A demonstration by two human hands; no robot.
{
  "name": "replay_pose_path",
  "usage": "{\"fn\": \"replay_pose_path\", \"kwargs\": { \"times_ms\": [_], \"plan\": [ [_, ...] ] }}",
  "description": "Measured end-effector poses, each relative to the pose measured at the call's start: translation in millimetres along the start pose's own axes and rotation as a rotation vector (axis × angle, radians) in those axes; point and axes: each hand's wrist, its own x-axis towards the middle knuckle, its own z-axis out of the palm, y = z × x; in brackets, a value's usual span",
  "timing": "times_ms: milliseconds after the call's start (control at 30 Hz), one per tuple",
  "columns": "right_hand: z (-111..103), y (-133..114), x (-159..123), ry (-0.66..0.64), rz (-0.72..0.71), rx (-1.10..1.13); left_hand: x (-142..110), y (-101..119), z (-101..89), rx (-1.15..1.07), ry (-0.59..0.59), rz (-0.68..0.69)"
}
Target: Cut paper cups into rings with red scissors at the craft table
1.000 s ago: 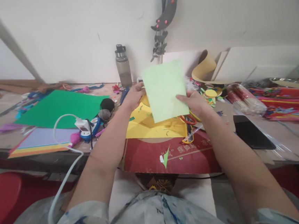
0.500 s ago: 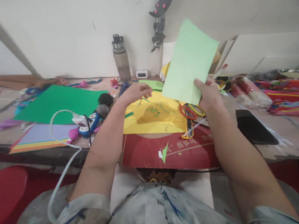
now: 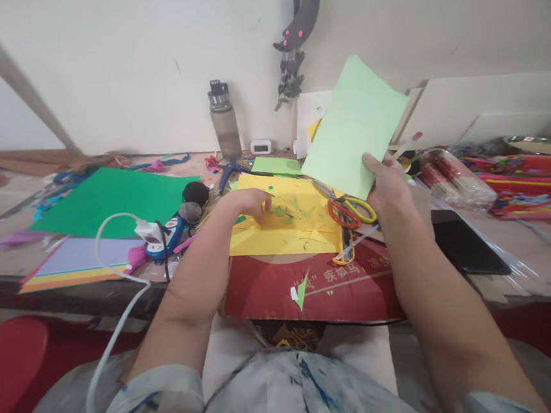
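My right hand (image 3: 389, 180) pinches the pale green paper sheet (image 3: 354, 127) by its lower corner, thumb on top, holding it tilted in the air above the scissors (image 3: 348, 210); my left hand (image 3: 249, 202) rests on the yellow paper sheet (image 3: 281, 222), fingers curled down among small green scraps (image 3: 283, 211), pinching nothing that I can make out. Risk: held by one corner only, the green sheet may sag, crease or slip. A careless left-hand sweep could scatter the scraps.
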Motion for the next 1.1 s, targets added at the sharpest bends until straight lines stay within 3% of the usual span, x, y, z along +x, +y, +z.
{"fn": "replay_pose_path", "kwargs": {
  "times_ms": [367,567,667,833,967,1100],
  "plan": [
    [-1,1,0,0.014,0.035,0.116,-3,19,5.8,0.035,0.032,0.021],
    [1,0,-2,0.049,0.040,0.353,-8,21,1.3,0.274,-0.119,0.014],
    [0,0,-2,0.056,0.057,0.381,-8,18,-1.2,0.297,-0.136,0.024],
    [0,0,0,0.050,0.081,0.356,-8,12,-9.1,0.264,-0.154,0.163],
    [-1,-4,-3,0.012,0.067,0.356,-14,7,-16.8,0.102,-0.007,0.255],
    [-2,-12,-13,-0.207,0.112,0.294,-15,12,-11.8,-0.522,0.121,0.202]
  ]
}}
